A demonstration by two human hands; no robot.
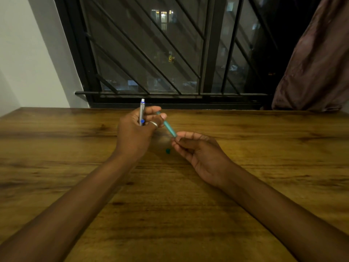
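My left hand (137, 129), with a ring on one finger, grips a silver pen (141, 112) with a white top and a blue dot, held upright. The same hand's thumb and fingers also pinch the far end of a teal pen (168, 126), which slants down to the right. My right hand (200, 154) pinches the near lower end of that teal pen between its fingertips. Both hands hover over the wooden table (245, 195). A small teal piece (168, 151) lies on the table below the hands, just left of my right fingers.
A barred window (151, 53) with a dark frame stands right behind the table's far edge. A brownish curtain (317, 63) hangs at the right. A white wall (28, 53) is at the left.
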